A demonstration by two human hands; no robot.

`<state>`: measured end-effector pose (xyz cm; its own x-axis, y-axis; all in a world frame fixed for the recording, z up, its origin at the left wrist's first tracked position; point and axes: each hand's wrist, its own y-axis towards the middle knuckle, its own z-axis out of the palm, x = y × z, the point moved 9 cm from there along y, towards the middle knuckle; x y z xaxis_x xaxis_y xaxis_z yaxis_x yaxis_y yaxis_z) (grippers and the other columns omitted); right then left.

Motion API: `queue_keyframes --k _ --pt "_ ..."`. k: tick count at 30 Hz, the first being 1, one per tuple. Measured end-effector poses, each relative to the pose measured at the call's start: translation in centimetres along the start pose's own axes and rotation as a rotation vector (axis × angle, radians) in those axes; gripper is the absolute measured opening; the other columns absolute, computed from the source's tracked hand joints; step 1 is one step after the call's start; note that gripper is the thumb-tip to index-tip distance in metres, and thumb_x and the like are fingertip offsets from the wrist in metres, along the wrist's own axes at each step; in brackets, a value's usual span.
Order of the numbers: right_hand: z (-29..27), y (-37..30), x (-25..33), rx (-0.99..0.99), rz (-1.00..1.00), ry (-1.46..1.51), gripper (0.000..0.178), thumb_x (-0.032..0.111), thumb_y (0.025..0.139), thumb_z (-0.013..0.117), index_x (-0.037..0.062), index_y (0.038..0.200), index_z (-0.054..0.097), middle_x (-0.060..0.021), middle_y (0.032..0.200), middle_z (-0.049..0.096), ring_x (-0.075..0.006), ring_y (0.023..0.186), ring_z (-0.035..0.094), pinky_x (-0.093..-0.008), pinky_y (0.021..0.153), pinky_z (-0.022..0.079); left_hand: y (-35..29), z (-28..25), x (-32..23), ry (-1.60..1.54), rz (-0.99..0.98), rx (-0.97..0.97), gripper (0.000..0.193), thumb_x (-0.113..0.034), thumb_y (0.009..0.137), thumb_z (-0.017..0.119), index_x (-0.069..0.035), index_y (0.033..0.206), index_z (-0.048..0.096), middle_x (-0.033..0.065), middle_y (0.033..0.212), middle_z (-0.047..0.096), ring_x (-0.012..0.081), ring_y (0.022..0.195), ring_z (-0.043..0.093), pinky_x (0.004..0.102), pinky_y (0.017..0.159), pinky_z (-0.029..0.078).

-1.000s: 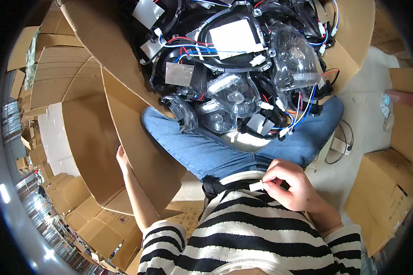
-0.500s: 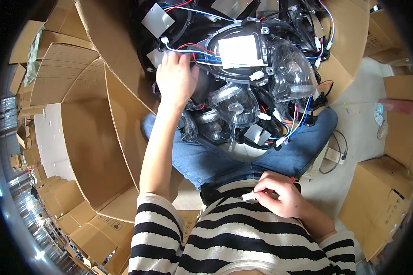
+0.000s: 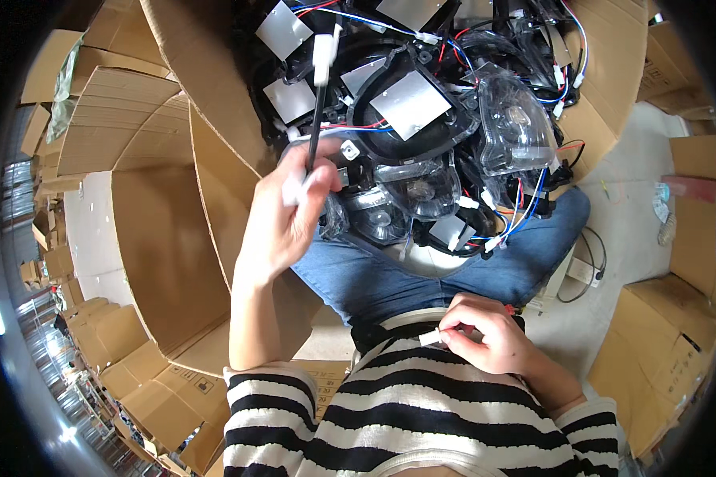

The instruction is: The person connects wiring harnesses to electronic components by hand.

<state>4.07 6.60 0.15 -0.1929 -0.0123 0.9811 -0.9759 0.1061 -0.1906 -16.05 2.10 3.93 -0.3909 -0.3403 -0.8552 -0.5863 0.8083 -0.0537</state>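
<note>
My left hand [image 3: 282,211] is closed on a thin black cable [image 3: 317,119] at the near left of a lamp pile. A white connector [image 3: 323,60] tops the cable's upper end, and something white and blurred shows at my palm. Close to my waist, my right hand [image 3: 485,332] pinches a small white plastic connector [image 3: 430,338]. Just beyond the left hand lies a black lamp housing [image 3: 445,131] with a silver plate [image 3: 411,105] on it. Clear-lensed lamps [image 3: 517,127] lie around it, with red, blue and white wires ending in white plugs.
A large open cardboard box [image 3: 605,71] surrounds the lamps, its near side against my jeans [image 3: 338,274]. Another open box [image 3: 163,262] stands to the left. More cartons [image 3: 652,350] are at the right, near a black cord [image 3: 601,262] on the floor.
My left hand has drawn back from the pile toward me and now holds the black cable upright. The lamp with the plate has turned and shifted. My right hand has barely moved.
</note>
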Motion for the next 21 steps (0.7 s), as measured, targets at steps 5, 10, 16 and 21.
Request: queue_keyframes --k 5,10,16,21 --pt "-0.6 0.2 1.2 -0.003 0.000 -0.053 0.008 -0.001 0.070 0.058 0.0011 0.073 0.051 -0.0082 0.067 0.050 -0.0204 0.060 0.051 -0.0291 0.053 0.040 -2.6 0.9 -1.3 -0.146 0.037 0.065 0.027 -0.009 0.085 0.038 0.003 0.109 0.044 0.0041 0.066 0.043 0.0132 0.061 0.041 0.0240 0.060 0.037" --pt "-1.8 0.6 2.8 -0.088 -0.053 -0.081 0.008 -0.002 0.069 0.058 0.0004 0.072 0.051 -0.0085 0.068 0.051 -0.0208 0.060 0.052 -0.0281 0.053 0.041 -4.3 3.6 -1.9 -0.168 0.090 0.152 0.040 -0.013 0.085 0.041 0.002 0.122 0.033 0.0131 0.077 0.054 0.0200 0.069 0.054 0.0278 0.064 0.044" --pt "-2.6 0.9 2.8 -0.156 -0.054 -0.035 0.007 -0.003 0.070 0.057 0.0000 0.072 0.051 -0.0070 0.068 0.050 -0.0158 0.059 0.050 -0.0248 0.050 0.039 -5.0 7.3 -2.7 0.008 0.260 0.344 0.056 -0.014 0.076 0.055 0.000 0.124 0.030 0.0149 0.082 0.043 0.0266 0.061 0.046 0.0321 0.059 0.042" --pt "-3.3 0.7 2.0 -0.206 -0.019 0.045 0.006 -0.003 0.071 0.055 0.0004 0.074 0.051 -0.0054 0.071 0.050 -0.0114 0.057 0.046 -0.0213 0.049 0.036 -5.6 9.0 -1.6 -0.015 0.228 0.347 0.041 -0.001 0.075 0.053 0.000 0.115 0.043 0.0118 0.073 0.042 0.0229 0.056 0.043 0.0285 0.052 0.039"
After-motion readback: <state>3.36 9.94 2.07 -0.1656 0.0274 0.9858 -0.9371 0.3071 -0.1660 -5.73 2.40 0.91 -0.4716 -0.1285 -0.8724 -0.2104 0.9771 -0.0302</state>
